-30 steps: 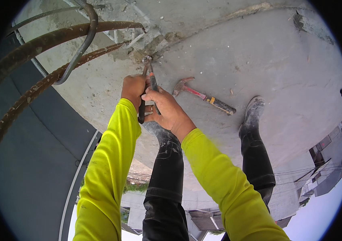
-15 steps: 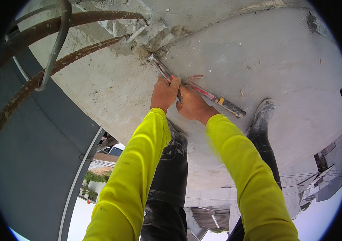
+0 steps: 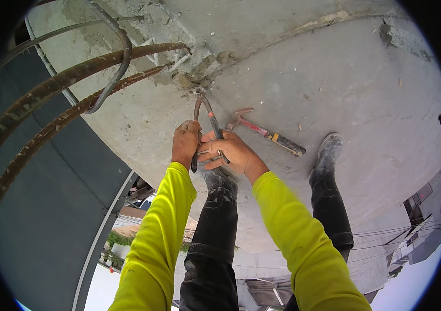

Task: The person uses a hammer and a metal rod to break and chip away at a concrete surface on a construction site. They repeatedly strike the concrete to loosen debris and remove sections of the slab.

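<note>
Pincers sit between my two hands, their jaws pointed at the broken concrete where the slab meets the rusty rebar. My left hand is wrapped shut around one handle, and my right hand has its fingers curled over the other, so both are closed on the tool. The handles stand a little apart. Just beside my right hand, a claw hammer with a red and black grip lies flat on the slab, touching nothing else that I can see. My boot is planted near its handle end. To my left the slab's curved edge drops away to open air and a grey wall, with rebar and a bent hook jutting past it. Bare concrete spreads wide on my right.
</note>
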{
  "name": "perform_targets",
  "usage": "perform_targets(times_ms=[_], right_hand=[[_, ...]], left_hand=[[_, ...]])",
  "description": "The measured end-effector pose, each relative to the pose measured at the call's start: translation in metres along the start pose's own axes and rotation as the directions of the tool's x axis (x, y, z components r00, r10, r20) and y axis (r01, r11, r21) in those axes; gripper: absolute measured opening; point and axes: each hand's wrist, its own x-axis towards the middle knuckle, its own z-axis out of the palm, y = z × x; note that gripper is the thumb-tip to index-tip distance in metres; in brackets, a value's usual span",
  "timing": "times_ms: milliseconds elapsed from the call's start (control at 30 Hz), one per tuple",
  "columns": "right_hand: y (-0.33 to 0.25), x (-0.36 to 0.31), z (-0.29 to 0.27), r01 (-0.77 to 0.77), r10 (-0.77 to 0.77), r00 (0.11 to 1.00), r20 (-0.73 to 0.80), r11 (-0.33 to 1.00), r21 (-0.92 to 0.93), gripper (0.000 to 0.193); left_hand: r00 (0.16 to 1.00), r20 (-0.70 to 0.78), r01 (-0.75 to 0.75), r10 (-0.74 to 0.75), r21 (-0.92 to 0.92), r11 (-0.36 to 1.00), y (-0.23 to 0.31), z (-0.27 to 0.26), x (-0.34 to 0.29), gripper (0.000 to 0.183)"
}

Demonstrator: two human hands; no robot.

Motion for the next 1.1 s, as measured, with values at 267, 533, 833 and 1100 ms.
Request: perform_targets(times_ms=[267, 533, 833, 1100], right_hand=[[-0.004, 0.021, 0.000, 0.117, -0.190, 0.972, -0.139, 0.902, -0.416, 0.030], [-0.025, 0.071, 0.002, 0.195, -0.812, 0.577, -0.090, 0.244, -0.950, 0.035], [-0.031, 0.153, 0.078, 0.179, -0.691, 0.594, -0.412, 0.613, -0.770, 0.069], [-0.048, 0.162, 0.111, 0.546, -0.413, 0.814, -0.409, 0.786, 0.291, 0.081]], left_hand=[[0.993, -0.091, -0.073, 0.069, -0.039, 0.997, 0.003, -0.018, 0.005, 0.028], [0.929, -0.351, -0.200, 0.120, -0.201, 0.959, -0.011, -0.035, -0.017, 0.024], [0.870, -0.492, -0.072, -0.037, -0.202, 0.977, -0.068, -0.095, -0.110, 0.027], [0.903, -0.419, 0.003, -0.095, -0.216, 0.976, -0.074, -0.082, -0.146, 0.030]])
